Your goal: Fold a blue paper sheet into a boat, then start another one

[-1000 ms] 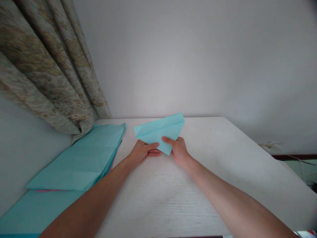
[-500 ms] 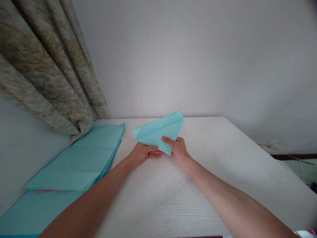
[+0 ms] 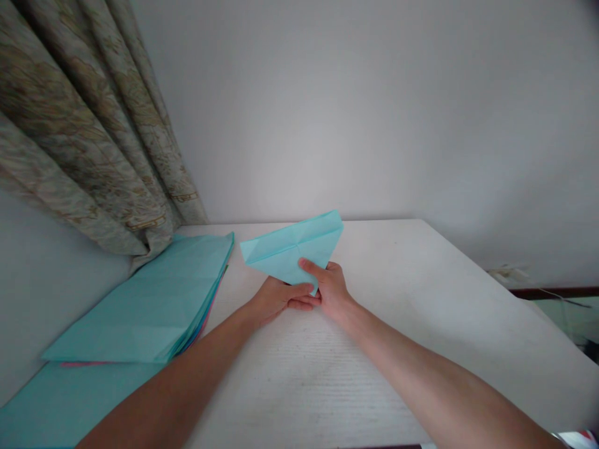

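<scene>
A folded sheet of light turquoise paper (image 3: 292, 246) is held up over the table, its long banded edge away from me and its point toward me. My right hand (image 3: 333, 285) grips its right side, thumb on top and fingers behind. At the near point, my left hand (image 3: 283, 299) pinches the paper between its thumb and the fingers beneath. Both hands meet close to that tip. The underside of the paper and some of the fingers are hidden.
Stacked turquoise paper sheets (image 3: 150, 305), with pink and blue edges showing, lie on the left of the white table (image 3: 299, 386). A patterned curtain (image 3: 103, 125) hangs at the left, touching the stack's far end. The wall (image 3: 327, 112) stands behind the table.
My left hand has slid right along the paper to its near point, with the thumb now on the tip. The folded paper and my right hand have shifted slightly left.
</scene>
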`<action>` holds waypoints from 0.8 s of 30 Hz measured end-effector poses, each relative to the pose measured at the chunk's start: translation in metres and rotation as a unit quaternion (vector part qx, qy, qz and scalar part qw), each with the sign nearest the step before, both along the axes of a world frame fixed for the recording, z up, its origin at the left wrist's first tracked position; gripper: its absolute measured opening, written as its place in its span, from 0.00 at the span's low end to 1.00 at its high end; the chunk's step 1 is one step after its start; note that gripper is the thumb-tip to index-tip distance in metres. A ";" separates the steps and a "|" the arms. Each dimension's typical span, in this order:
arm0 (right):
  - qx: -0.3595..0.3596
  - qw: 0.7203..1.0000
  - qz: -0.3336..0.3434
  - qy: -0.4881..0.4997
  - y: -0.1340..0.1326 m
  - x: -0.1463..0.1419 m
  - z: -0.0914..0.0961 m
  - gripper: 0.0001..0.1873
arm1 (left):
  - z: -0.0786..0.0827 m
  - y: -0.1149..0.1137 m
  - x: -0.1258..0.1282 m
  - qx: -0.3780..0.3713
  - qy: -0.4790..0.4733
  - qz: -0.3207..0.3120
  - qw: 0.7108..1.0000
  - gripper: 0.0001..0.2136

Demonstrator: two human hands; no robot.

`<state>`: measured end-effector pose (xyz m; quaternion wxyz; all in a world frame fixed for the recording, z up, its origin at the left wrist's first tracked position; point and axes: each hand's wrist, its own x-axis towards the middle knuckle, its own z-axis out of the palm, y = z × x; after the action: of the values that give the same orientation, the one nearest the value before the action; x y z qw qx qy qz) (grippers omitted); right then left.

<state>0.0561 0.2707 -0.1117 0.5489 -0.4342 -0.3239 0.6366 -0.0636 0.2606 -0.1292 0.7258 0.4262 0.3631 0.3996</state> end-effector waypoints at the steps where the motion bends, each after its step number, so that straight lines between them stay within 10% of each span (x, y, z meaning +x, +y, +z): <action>1: -0.003 1.000 -0.001 0.000 -0.001 0.000 0.000 0.13 | 0.000 0.000 0.001 0.007 0.006 0.000 1.000 0.18; 15: 0.123 0.986 0.078 -0.077 0.006 0.000 -0.008 0.14 | 0.003 0.007 -0.005 0.140 0.024 0.187 0.972 0.11; 24: 0.091 0.990 0.031 -0.105 0.011 0.003 -0.013 0.15 | 0.007 0.008 -0.007 0.177 0.080 0.150 0.969 0.12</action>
<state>0.0596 0.2815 -0.1243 0.5290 -0.4362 -0.4500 0.5722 -0.0710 0.2682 -0.1222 0.5388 0.5193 0.4031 0.5268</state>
